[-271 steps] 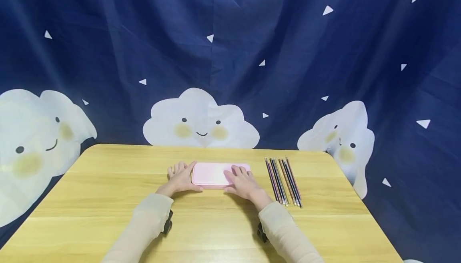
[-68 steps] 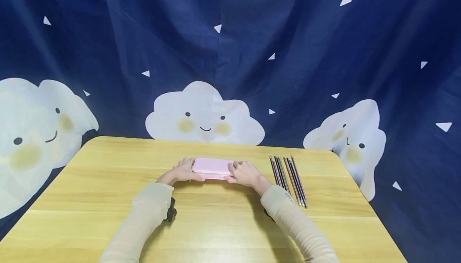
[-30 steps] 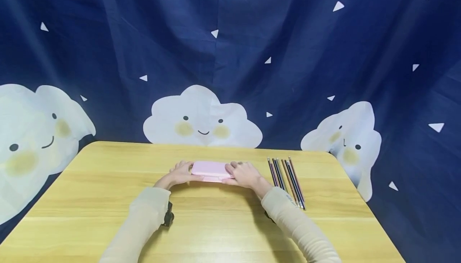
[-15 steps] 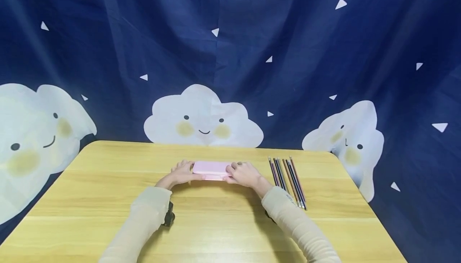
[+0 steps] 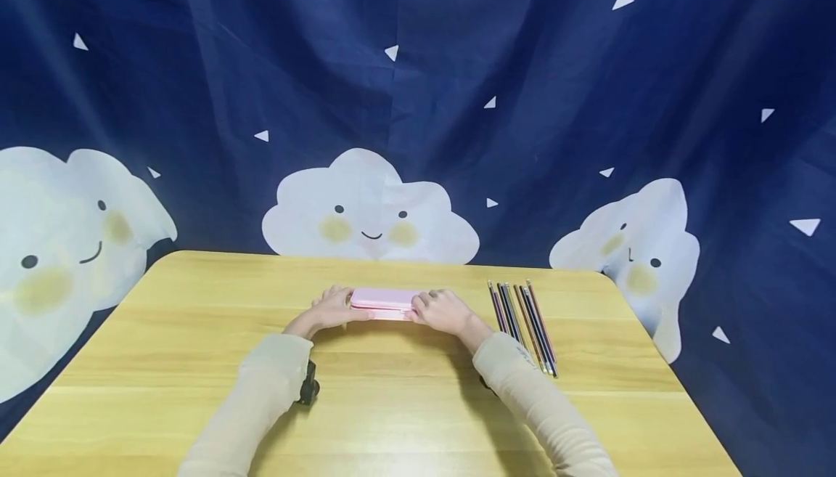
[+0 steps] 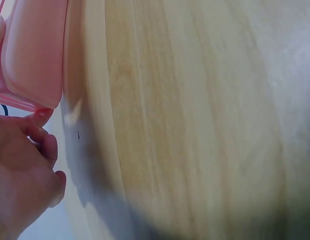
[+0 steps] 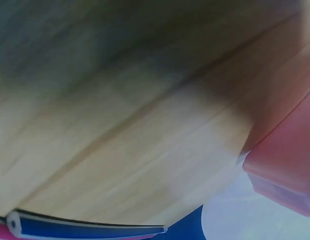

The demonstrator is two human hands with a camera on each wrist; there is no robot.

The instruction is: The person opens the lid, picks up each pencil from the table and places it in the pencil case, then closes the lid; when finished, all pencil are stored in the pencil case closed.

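Observation:
A pink pencil case [image 5: 385, 297] lies lengthwise between my hands, with a thin dark pink gap along its front between lid and base. My left hand [image 5: 332, 310] grips its left end, thumb along the front and fingers behind. My right hand [image 5: 445, 314] holds the right end with curled fingers and covers that corner. In the left wrist view, the case [image 6: 35, 50] fills the upper left corner above the left hand [image 6: 25, 175]. The right wrist view shows only the case's rounded end [image 7: 290, 155]; the right hand is out of that view.
Several pencils [image 5: 522, 324] lie side by side on the wooden table [image 5: 392, 404], just right of my right hand and partly behind the sleeve. A pencil end [image 7: 85, 225] shows in the right wrist view. A dark blue cloud-printed curtain [image 5: 431, 99] hangs behind the table.
My right hand lay over the case's top earlier; now its fingers curl at the right end. Over the last half second a gap has appeared along the lid's front edge.

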